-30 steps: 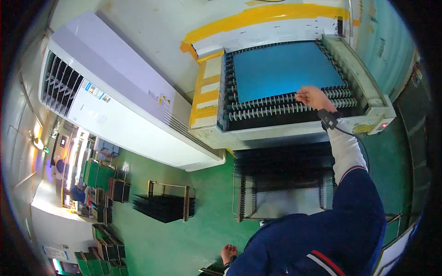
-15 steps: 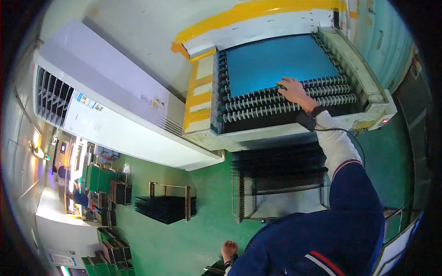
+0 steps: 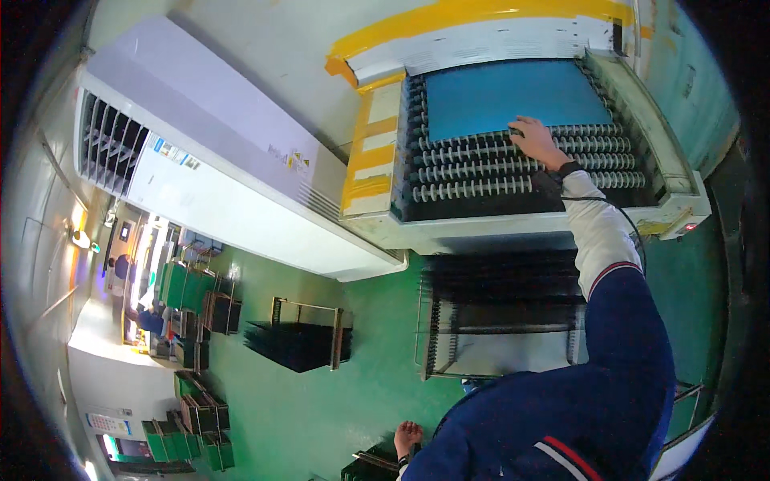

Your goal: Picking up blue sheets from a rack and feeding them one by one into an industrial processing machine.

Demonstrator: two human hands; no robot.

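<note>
A flat blue panel (image 3: 513, 96) lies on rows of ringed rollers (image 3: 481, 170) in the machine's open bed. My right hand (image 3: 536, 143) is stretched out over the rollers, its fingertips at the panel's near edge. Those fingers are extended and not wrapped round anything; a dark band circles the wrist, with a cable running from it. Low in the view, well away from the machine, my left hand (image 3: 407, 437) hangs beside my body with its fingers curled in. Nothing shows in it.
Below the machine's front edge (image 3: 513, 228) stands a rack (image 3: 429, 337) of dark panels. Another rack (image 3: 337, 341) of dark sheets is on the green floor. A tall white air conditioner (image 3: 257, 192) stands to the left. Farther off are more racks and a person (image 3: 148, 321).
The blue panel has slid farther away along the rollers, uncovering another roller row. My right hand has followed its near edge. The whole view has shifted slightly.
</note>
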